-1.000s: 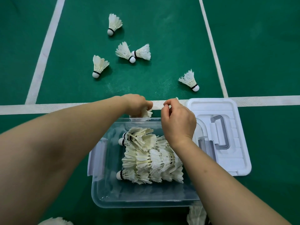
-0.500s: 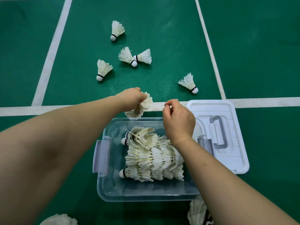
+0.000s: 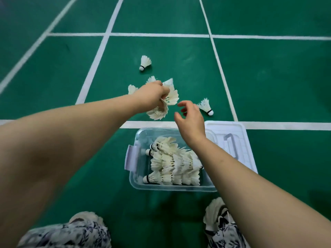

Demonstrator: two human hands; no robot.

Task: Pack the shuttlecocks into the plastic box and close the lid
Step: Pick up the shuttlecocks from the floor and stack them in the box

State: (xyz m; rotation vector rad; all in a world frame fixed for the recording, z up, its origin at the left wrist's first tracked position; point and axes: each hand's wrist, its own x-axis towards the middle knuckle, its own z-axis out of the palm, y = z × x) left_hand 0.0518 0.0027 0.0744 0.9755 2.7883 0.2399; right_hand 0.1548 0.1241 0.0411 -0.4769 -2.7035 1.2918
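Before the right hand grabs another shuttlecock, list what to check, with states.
1. Free right hand: ok, open, holding nothing.
2. Grip of left hand: ok, fingers curled round a bunch.
3. Open box: ok, lid lies beside it.
4. Room in box: ok, far end bare.
5. Reach to nearest shuttlecock: ok, just beyond right hand.
6. Count of shuttlecocks behind left hand: cannot tell, partly hidden.

Loose shuttlecocks [image 3: 145,62]: five. Held shuttlecocks [image 3: 172,96]: two. Plastic box [image 3: 136,183]: one. Lid [image 3: 248,140]: one. Boxed shuttlecocks [image 3: 175,165]: stacked, uncountable.
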